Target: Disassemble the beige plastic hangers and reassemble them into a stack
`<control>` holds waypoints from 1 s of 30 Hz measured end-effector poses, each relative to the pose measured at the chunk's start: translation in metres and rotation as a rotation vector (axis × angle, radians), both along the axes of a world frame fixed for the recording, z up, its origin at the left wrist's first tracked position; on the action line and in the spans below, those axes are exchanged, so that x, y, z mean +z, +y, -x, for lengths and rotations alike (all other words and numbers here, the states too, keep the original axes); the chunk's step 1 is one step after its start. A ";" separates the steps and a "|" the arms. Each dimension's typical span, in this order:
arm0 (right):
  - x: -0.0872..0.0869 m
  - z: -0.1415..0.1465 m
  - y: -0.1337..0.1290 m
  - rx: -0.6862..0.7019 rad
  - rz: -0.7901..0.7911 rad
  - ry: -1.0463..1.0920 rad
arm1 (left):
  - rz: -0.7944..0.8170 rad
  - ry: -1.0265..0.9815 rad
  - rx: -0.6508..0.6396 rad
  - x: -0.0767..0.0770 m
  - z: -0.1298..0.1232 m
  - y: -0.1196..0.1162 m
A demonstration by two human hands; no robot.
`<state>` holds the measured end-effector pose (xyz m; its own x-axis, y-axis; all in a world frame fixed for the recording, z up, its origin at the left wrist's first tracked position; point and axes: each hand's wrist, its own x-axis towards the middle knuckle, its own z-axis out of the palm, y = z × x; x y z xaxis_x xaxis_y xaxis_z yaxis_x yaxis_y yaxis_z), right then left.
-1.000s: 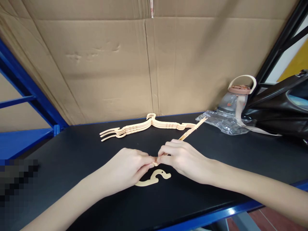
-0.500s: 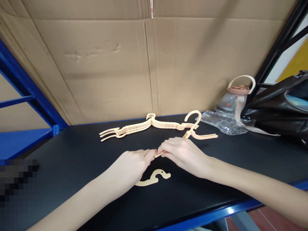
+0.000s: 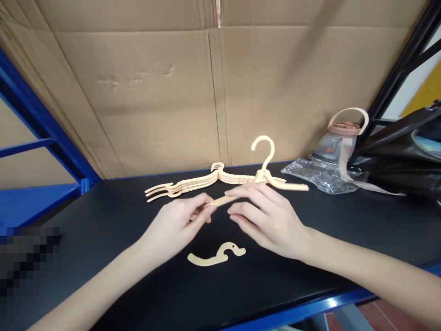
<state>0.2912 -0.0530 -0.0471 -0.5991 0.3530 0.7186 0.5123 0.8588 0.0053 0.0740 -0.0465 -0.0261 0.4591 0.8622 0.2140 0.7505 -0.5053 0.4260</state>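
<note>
A cream plastic clothes hanger [image 3: 223, 200] is raised over the black tabletop, its hook [image 3: 268, 146] pointing up and its right arm [image 3: 287, 185] sticking out past my right hand. My left hand [image 3: 182, 214] pinches the hanger's left end between thumb and fingers. Across its middle lies my right hand [image 3: 272, 214], loosely curled over the bar, the lower fingers apart from it. My palms and fingers cover parts of the hanger. Nearer to me, a loose curved hanger piece [image 3: 208, 262] with a small hole lies flat on the table.
Several matching hangers [image 3: 200, 182] lie stacked behind my hands. A clear plastic bag [image 3: 310, 177], a bottle with a strap [image 3: 330, 145] and a black bag [image 3: 392, 151] are at the right. Cardboard [image 3: 155, 92] stands behind the table, whose edge [image 3: 310, 305] is blue.
The hanger has been raised and its hook has turned more upright. My left hand has moved left and up, uncovering the loose piece. My right hand's fingers have spread a little.
</note>
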 end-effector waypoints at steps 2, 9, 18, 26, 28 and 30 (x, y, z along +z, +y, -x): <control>-0.001 0.002 -0.004 0.059 -0.012 -0.073 | 0.024 -0.103 0.029 0.003 0.005 0.005; -0.022 0.015 -0.007 0.165 0.188 -0.313 | 0.136 -0.449 0.004 0.002 0.020 0.025; -0.019 0.012 -0.002 0.145 0.297 -0.394 | 0.147 -0.493 0.062 0.004 0.026 0.032; -0.013 0.002 0.008 0.078 0.526 -0.260 | 0.116 -0.398 0.121 0.006 0.028 0.031; -0.007 -0.003 0.011 0.079 0.653 -0.134 | 0.110 -0.403 0.124 0.006 0.030 0.033; -0.001 -0.007 0.014 0.095 0.798 0.012 | 0.109 -0.425 0.122 0.005 0.032 0.034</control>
<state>0.2985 -0.0387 -0.0481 -0.6464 0.7108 0.2775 0.4325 0.6409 -0.6341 0.0421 -0.0125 -0.0212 0.2432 0.9326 0.2665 0.5487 -0.3589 0.7551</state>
